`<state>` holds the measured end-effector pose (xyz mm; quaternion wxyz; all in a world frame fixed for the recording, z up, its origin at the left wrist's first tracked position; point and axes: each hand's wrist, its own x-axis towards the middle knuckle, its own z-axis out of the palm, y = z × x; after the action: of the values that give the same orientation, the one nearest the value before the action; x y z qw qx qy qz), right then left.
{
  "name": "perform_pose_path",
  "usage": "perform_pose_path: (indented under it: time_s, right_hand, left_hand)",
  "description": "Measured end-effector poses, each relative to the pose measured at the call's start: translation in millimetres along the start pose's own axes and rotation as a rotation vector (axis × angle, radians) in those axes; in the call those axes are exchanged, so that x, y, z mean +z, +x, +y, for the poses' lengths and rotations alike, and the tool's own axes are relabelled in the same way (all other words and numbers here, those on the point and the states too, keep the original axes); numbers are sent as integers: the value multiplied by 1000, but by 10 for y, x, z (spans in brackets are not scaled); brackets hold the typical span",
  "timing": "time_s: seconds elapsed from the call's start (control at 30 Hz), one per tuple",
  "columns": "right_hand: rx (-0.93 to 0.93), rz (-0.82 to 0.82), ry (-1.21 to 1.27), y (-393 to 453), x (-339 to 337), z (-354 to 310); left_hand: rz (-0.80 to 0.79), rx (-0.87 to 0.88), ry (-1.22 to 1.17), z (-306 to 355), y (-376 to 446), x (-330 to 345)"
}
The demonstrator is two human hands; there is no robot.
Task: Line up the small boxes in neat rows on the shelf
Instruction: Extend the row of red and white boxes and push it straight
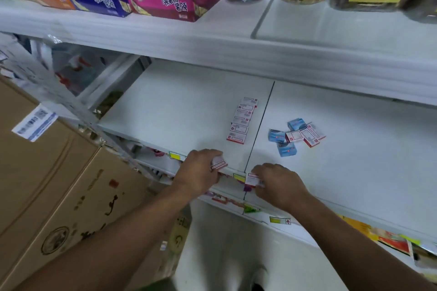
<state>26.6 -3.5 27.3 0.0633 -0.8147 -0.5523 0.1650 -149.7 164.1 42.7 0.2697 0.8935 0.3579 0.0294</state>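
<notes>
L hand (201, 170) and R hand (275, 183) each pinch red-white box at shelf (179, 111) front lip, 6 o'clock. I expect slip off edge. Row (241, 121) 12 o'clock, loose pile (295, 136) 2 o'clock; sleeve-swipe scatters both.

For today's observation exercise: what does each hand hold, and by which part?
Each holds one small red-and-white cardboard box: the left hand grips its box at one end, the right hand its box by the edge.
</notes>
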Motion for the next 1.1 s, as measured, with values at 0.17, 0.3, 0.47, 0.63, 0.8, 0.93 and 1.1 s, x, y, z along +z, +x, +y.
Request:
perform_pose_path:
  time_s: [0.17, 0.3, 0.47, 0.63, 0.8, 0.93, 1.1]
  right_hand:
    - [39, 1, 29, 91, 95, 62]
    - [105, 28, 73, 177, 121, 5]
    - [219, 45, 109, 206, 220, -162]
    - [270, 74, 102, 259, 412, -264]
    - [299, 108, 89, 326, 582, -294]
    - [302, 148, 57, 370, 669, -322]
    - [298, 179, 27, 451, 678, -345]
  left_hand:
    - [-53, 68, 24, -47, 282, 80]
    - [-93, 126, 16, -135, 565, 148]
    - [-131, 156, -26, -326, 912, 284]
    - [-146, 270, 89, -462, 1182, 469]
    - [-125, 367, 109, -550, 1323, 653]
    - [-71, 463, 107, -653, 1383, 766]
    - [91, 564, 78, -754, 1298, 770]
